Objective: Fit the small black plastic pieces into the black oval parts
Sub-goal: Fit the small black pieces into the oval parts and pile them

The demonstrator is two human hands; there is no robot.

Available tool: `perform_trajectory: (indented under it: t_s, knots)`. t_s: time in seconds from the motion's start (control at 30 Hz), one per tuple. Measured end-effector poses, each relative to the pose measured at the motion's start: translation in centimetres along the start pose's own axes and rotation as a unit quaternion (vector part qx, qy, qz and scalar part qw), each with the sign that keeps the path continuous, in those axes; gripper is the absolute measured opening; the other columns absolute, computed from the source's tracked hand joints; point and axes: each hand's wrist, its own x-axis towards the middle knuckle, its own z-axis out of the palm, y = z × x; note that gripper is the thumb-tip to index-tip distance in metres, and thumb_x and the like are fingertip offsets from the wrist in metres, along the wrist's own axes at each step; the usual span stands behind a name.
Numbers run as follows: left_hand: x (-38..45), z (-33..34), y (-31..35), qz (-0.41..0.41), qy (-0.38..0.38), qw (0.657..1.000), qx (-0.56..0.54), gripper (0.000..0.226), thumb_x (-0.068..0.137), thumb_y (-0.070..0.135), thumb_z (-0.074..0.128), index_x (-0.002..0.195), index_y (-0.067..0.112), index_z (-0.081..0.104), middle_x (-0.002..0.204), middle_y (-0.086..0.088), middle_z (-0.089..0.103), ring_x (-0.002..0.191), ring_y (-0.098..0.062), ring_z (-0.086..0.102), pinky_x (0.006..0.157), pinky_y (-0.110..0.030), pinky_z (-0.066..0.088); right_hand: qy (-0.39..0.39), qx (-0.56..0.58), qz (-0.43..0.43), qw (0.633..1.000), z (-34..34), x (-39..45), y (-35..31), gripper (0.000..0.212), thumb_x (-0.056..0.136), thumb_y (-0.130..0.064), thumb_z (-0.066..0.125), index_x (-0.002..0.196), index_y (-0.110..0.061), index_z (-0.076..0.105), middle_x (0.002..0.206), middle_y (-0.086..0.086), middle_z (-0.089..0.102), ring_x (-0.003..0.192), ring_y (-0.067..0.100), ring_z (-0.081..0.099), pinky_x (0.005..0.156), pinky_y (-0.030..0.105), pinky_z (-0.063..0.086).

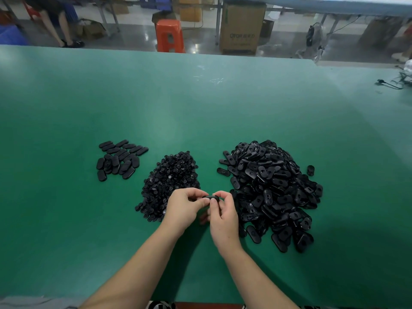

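Observation:
Between both hands I hold one black oval part (210,198) just above the green table (200,108). My left hand (185,208) pinches its left end and my right hand (223,216) pinches its right end. Whether a small piece sits in it is hidden by my fingers. A heap of small black plastic pieces (169,181) lies behind my left hand. A large heap of black oval parts (274,192) lies to the right of my right hand. A smaller group of oval parts (119,158) lies flat at the left.
A lone black part (310,170) sits just right of the large heap. Black cables (394,82) lie at the table's far right edge. Beyond the table stand an orange stool (169,35) and a cardboard box (242,27).

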Motion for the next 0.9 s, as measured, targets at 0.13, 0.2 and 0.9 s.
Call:
perform_trajectory:
  t_s: [0.13, 0.2, 0.9]
  knots:
    - [-0.04, 0.07, 0.02, -0.003, -0.002, 1.0, 0.002, 0.009, 0.086, 0.009, 0.079, 0.087, 0.018, 0.08, 0.078, -0.002, 0.076, 0.077, -0.018, 0.071, 0.077, -0.034, 0.06, 0.004, -0.007, -0.003, 1.0, 0.01, 0.1, 0.15, 0.018, 0.104, -0.017, 0.052, 0.101, -0.035, 0.051, 0.081, 0.008, 0.071, 0.065, 0.027, 0.068, 0.068, 0.056, 0.057]
    - [-0.11, 0.11, 0.09, -0.005, -0.008, 1.0, -0.002, 0.009, 0.088, 0.009, 0.076, 0.089, 0.018, 0.08, 0.079, 0.0, 0.077, 0.079, -0.018, 0.073, 0.077, -0.032, 0.061, 0.01, -0.003, 0.001, 1.0, 0.07, 0.18, 0.26, 0.015, 0.104, -0.016, 0.052, 0.103, -0.032, 0.051, 0.082, 0.007, 0.071, 0.071, 0.029, 0.068, 0.07, 0.056, 0.056]
    - [-0.27, 0.81, 0.16, -0.043, -0.009, 0.998, -0.036, 0.005, 0.085, 0.008, 0.075, 0.082, 0.011, 0.076, 0.059, -0.001, 0.068, 0.047, -0.012, 0.057, 0.045, -0.023, 0.044, 0.008, -0.042, -0.024, 0.999, -0.09, 0.28, 0.5, 0.023, 0.103, -0.011, 0.051, 0.105, -0.033, 0.057, 0.096, -0.007, 0.071, 0.091, 0.007, 0.067, 0.081, 0.031, 0.055]
